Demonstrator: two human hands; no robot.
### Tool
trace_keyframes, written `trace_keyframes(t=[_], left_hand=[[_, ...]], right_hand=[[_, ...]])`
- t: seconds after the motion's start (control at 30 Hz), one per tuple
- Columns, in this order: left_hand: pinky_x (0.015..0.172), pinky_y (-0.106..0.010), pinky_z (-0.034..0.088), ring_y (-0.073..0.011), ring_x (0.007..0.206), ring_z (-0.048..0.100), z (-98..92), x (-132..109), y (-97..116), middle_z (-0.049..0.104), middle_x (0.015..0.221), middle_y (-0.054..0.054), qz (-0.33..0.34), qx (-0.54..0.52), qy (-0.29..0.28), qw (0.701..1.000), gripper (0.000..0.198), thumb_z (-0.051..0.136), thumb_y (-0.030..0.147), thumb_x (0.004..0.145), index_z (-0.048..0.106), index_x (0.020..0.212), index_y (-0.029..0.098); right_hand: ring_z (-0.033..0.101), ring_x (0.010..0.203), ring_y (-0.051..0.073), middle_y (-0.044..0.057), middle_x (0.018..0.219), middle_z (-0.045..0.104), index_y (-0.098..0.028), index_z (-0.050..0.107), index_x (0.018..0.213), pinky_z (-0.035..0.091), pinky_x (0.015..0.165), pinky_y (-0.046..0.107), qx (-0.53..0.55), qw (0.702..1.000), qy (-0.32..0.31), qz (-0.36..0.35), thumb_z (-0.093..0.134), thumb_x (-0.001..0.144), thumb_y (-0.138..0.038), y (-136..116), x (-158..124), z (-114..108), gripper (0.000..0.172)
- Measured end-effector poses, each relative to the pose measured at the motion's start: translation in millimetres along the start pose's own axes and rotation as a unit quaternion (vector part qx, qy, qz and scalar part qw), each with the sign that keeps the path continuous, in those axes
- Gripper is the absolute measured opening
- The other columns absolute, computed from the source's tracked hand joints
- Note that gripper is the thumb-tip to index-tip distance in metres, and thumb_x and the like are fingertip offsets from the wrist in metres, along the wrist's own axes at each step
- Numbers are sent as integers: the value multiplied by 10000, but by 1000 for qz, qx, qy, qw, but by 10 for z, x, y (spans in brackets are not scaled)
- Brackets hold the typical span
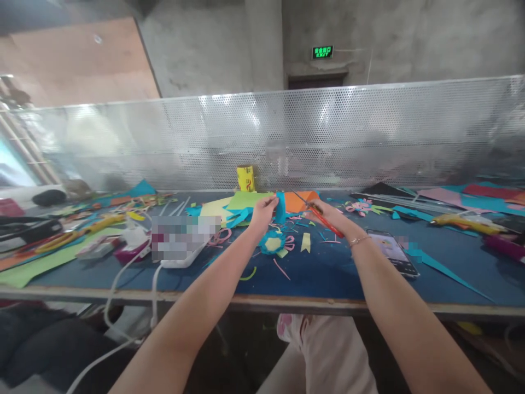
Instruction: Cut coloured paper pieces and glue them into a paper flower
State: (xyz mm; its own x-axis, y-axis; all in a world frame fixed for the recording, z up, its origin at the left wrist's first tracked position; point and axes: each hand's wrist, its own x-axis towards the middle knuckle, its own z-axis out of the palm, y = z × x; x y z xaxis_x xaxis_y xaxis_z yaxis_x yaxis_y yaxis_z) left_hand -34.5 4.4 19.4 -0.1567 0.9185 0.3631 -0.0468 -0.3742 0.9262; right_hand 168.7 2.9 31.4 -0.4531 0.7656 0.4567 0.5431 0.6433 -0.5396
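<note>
Pinched in my left hand (266, 210) is a piece of blue paper (280, 208), held upright over the table. My right hand (324, 212) is closed round a pair of scissors with red handles (327, 220); the blades point up and left, in front of a sheet of orange paper (294, 202). Whether the blades touch the blue piece I cannot tell. Just below my hands lies a blue paper flower with a pale centre (273, 242), beside pink paper loops (289, 242). A small pale yellow paper strip with a notched end (305, 242) is to its right.
Green paper (248, 200) and cut scraps lie behind my left hand. A white power strip (188, 254) with cables stands at left, a phone (391, 251) by my right forearm. A yellow packet (246, 178) stands before the perforated metal screen (229, 137).
</note>
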Motion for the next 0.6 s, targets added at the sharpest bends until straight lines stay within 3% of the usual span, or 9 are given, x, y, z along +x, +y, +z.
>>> trace_keyframes(t=[0.13,0.37,0.6], left_hand=[[426,-195,312,-72,448,406,-73,47,-3,461,525,42,40,90,-7,995,223,563,380,676,564,695,158],[453,-205,307,-80,471,401,-82,32,7,463,517,29,117,206,-116,964,277,521,398,720,540,617,143],[534,-226,368,-105,552,480,-85,27,33,552,602,1,124,210,-151,958,226,529,349,715,600,681,138]], right_hand=[[542,733,166,55,844,585,-161,530,943,425,657,299,17,998,-55,6,494,728,-489,49,21,34,394],[531,712,158,38,802,592,-171,564,841,396,642,281,4,996,-90,-11,463,730,-544,24,4,61,402],[525,688,153,41,766,601,-170,577,803,379,627,271,-22,995,-97,-14,450,742,-544,-12,-14,42,400]])
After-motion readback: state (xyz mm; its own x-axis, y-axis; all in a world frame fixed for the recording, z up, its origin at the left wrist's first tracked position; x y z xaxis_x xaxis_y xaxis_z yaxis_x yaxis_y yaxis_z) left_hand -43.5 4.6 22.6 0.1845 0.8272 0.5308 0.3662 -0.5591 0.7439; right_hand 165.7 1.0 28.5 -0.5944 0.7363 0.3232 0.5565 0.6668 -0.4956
